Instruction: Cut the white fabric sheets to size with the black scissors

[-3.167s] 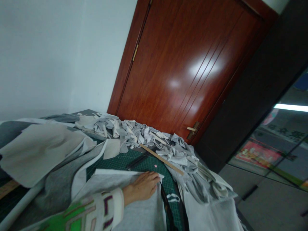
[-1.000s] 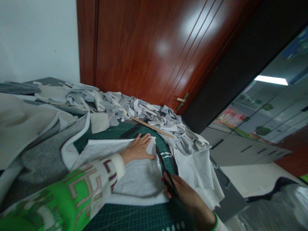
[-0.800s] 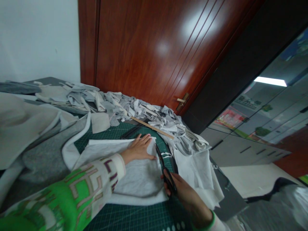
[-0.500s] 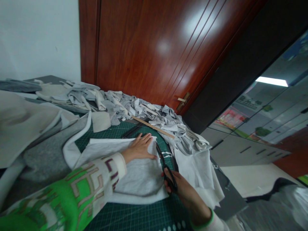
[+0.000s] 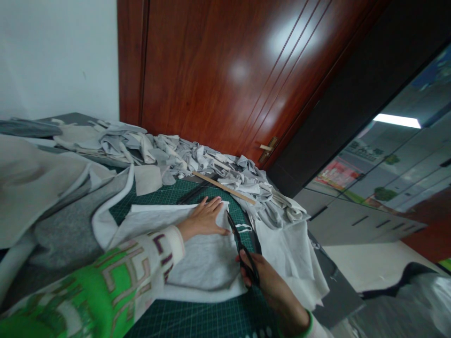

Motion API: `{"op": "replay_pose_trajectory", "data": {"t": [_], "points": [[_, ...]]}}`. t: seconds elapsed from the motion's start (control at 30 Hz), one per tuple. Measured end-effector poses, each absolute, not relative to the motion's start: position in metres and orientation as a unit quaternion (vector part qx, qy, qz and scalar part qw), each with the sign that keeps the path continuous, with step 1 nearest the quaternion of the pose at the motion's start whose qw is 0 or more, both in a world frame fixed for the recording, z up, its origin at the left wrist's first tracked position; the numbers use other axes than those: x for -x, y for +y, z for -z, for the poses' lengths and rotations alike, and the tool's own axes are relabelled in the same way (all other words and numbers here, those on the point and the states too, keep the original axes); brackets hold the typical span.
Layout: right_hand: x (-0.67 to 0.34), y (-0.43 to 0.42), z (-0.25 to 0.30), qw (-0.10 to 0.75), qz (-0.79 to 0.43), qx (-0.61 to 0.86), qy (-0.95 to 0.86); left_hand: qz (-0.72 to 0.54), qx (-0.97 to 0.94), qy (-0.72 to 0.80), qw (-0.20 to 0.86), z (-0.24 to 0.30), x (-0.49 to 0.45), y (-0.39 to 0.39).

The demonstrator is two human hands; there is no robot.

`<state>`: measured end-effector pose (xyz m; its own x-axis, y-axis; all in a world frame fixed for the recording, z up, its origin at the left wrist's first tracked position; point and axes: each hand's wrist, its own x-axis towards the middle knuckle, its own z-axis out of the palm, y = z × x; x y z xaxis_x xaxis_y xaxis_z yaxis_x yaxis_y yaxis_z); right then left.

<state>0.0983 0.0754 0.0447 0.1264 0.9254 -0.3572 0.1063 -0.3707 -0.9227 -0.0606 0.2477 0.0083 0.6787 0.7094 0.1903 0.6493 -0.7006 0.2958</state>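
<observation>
My left hand (image 5: 204, 218) lies flat with fingers spread on a piece of light grey fabric (image 5: 200, 256), pressing it onto the green cutting mat (image 5: 197, 319). My right hand (image 5: 271, 281) grips the handles of black scissors (image 5: 241, 249). Their blades run along the fabric's right edge, tips pointing away from me, close beside my left thumb. A cut-off grey piece (image 5: 289, 256) lies to the right of the blades.
A heap of grey fabric scraps (image 5: 197, 162) and a wooden ruler (image 5: 223, 187) lie along the mat's far side. Large grey cloth pieces (image 5: 45, 197) cover the left. A dark red door (image 5: 229, 75) stands behind the table. The table's edge drops off at the right.
Since 3.2 s ago my right hand with the scissors has come into view beside the fabric. Over the last second the blades have crept slightly forward along the edge; my left hand stays put.
</observation>
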Motion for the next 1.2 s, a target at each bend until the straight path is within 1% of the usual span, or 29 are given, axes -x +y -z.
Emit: {"op": "replay_pose_trajectory", "data": {"t": [0.23,0.67,1.0,1.2], "points": [[-0.097,0.075,-0.046,0.395,-0.525,0.647,-0.387,-0.133,-0.909,0.381,0.105,-0.012,0.061,0.246],[-0.104,0.078,-0.047,0.361,-0.54,0.641,-0.409,-0.118,-0.911,0.381,0.103,-0.014,0.061,0.246],[-0.097,0.085,-0.053,0.372,-0.536,0.652,-0.386,-0.119,-0.911,0.382,0.103,-0.014,0.061,0.246],[-0.098,0.089,-0.048,0.376,-0.538,0.646,-0.39,-0.121,-0.91,0.382,0.104,-0.014,0.061,0.246]]}}
